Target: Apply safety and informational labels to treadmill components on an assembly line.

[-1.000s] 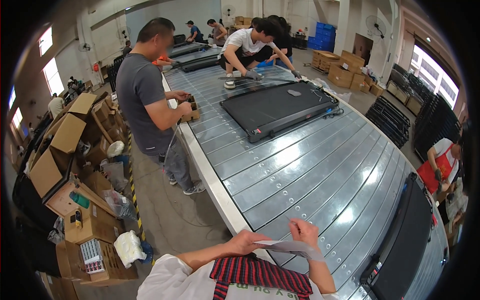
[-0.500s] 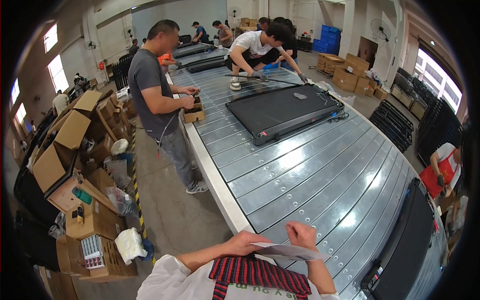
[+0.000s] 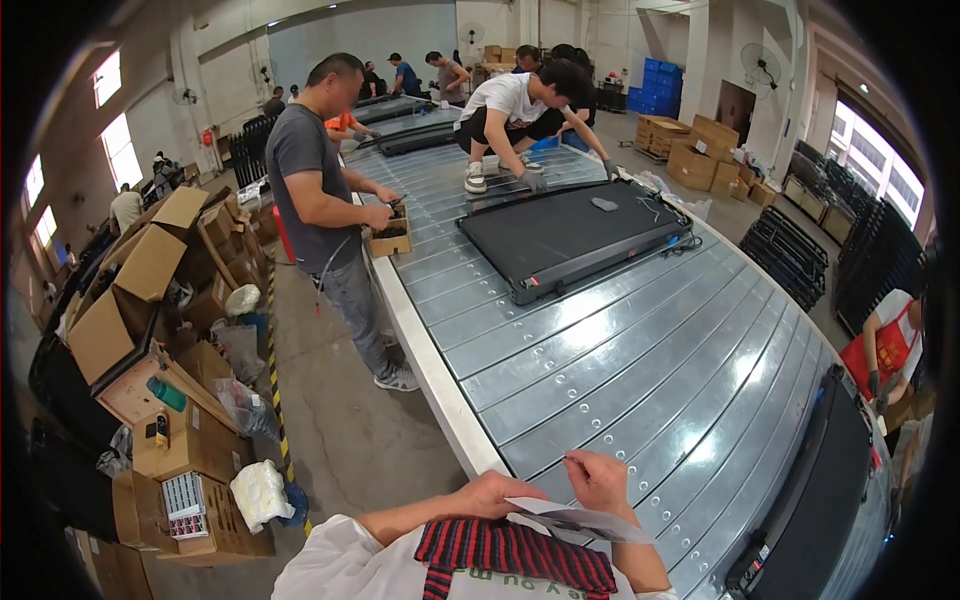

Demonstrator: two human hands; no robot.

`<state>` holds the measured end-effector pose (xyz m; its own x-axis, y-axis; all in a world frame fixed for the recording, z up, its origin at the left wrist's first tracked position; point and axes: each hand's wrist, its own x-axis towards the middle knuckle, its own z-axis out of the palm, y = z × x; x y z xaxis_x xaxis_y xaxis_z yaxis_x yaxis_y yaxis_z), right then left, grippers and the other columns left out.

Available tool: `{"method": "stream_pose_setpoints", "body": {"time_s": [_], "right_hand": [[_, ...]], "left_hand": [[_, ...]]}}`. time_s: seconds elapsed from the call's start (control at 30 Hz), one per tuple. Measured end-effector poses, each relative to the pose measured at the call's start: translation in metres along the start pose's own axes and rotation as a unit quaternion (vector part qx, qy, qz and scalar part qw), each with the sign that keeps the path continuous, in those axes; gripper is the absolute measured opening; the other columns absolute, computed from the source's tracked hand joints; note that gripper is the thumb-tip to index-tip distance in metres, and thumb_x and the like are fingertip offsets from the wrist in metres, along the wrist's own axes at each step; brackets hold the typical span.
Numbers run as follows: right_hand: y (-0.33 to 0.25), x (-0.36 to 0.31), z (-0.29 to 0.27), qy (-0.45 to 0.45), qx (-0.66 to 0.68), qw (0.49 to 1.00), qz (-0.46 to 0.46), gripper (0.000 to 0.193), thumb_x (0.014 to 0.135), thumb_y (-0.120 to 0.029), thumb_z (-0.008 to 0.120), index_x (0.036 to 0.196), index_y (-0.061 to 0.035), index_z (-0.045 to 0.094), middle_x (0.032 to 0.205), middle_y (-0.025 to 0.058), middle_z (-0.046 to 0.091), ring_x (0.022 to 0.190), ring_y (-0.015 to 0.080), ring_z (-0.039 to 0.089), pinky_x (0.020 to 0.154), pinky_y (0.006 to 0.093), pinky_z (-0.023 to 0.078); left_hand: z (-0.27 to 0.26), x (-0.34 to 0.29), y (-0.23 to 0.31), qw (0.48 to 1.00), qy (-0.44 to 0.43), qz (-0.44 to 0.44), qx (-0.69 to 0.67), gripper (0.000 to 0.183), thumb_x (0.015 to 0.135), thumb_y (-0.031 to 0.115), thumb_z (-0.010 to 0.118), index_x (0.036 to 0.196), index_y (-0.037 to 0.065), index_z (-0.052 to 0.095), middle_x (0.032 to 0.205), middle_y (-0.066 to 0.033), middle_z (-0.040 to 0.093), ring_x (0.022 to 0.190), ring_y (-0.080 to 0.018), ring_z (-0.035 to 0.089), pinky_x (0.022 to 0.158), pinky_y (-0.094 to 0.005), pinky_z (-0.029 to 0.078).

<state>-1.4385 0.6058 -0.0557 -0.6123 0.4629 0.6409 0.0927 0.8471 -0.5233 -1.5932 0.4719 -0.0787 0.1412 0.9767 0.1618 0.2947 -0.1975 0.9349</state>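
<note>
My left hand is closed on the edge of a thin whitish sheet, which could be paper or a flat plastic bag. The sheet lies slantwise across the front of my right wrist, close to my chest. Just beyond it, my right hand is raised with curled fingers, thumb and forefinger pinched together. Whatever may be in that pinch is too small to make out. Both hands are over the near end of a long metal-slatted worktable.
A black flat panel lies mid-table, with a co-worker in white crouching behind it. Another person stands at the left edge beside a small carton. A second dark panel runs along the right. Cardboard boxes crowd the left floor.
The sheet has tipped slightly in my left hand, and my right hand has turned a little. The standing person's hand has moved down toward the carton; the crouching co-worker has shifted and lowered a dark rod.
</note>
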Motion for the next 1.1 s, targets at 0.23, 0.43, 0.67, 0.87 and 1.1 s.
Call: {"method": "stream_pose_setpoints", "body": {"time_s": [0.23, 0.43, 0.67, 0.87, 1.1], "right_hand": [[0.005, -0.010, 0.008, -0.026, 0.011, 0.997, 0.065, 0.008, 0.069, -0.008, 0.064, 0.076, -0.0065, 0.060, 0.057, 0.0083, 0.056, 0.049, 0.0237, 0.056, 0.044, 0.0314, 0.042], [0.000, -0.011, 0.026, -0.061, 0.049, 0.988, 0.132, 0.008, 0.070, -0.009, 0.063, 0.077, -0.0058, 0.060, 0.059, 0.0089, 0.058, 0.051, 0.0220, 0.058, 0.046, 0.0293, 0.044], [-0.026, 0.005, 0.075, -0.039, 0.086, 0.984, 0.154, 0.008, 0.071, -0.006, 0.064, 0.078, -0.0050, 0.061, 0.056, 0.0079, 0.056, 0.046, 0.0167, 0.054, 0.044, 0.0254, 0.042], [-0.078, 0.040, 0.142, -0.031, 0.105, 0.979, 0.174, 0.009, 0.070, -0.005, 0.064, 0.078, -0.0045, 0.061, 0.054, 0.0049, 0.053, 0.044, 0.0135, 0.048, 0.042, 0.0237, 0.038], [-0.109, 0.097, 0.220, 0.010, 0.153, 0.974, 0.167, 0.008, 0.068, -0.003, 0.063, 0.075, -0.0019, 0.059, 0.072, 0.0068, 0.054, 0.059, 0.0141, 0.049, 0.052, 0.0250, 0.039]], "left_hand": [[-0.002, -0.007, 0.000, 0.998, -0.010, -0.005, 0.066, 0.030, 0.076, 0.008, 0.050, 0.104, 0.013, 0.058, 0.091, -0.0090, 0.062, 0.080, -0.0249, 0.060, 0.070, -0.0301, 0.047], [-0.005, -0.027, -0.001, 0.999, 0.019, -0.022, 0.020, 0.022, 0.080, 0.013, 0.055, 0.101, 0.008, 0.060, 0.095, -0.0073, 0.062, 0.086, -0.0220, 0.060, 0.076, -0.0303, 0.047], [-0.051, -0.069, -0.007, 0.997, 0.070, -0.006, 0.036, 0.031, 0.074, 0.000, 0.050, 0.102, 0.008, 0.059, 0.092, -0.0096, 0.062, 0.084, -0.0249, 0.060, 0.075, -0.0306, 0.047], [-0.116, -0.124, -0.006, 0.996, 0.091, 0.005, -0.003, 0.034, 0.070, -0.004, 0.052, 0.102, 0.007, 0.058, 0.093, -0.0102, 0.062, 0.086, -0.0244, 0.060, 0.076, -0.0309, 0.047], [-0.192, -0.193, -0.029, 0.989, 0.143, 0.016, 0.042, 0.033, 0.069, -0.003, 0.057, 0.100, 0.006, 0.059, 0.094, -0.0102, 0.062, 0.086, -0.0244, 0.060, 0.075, -0.0300, 0.047]]}}
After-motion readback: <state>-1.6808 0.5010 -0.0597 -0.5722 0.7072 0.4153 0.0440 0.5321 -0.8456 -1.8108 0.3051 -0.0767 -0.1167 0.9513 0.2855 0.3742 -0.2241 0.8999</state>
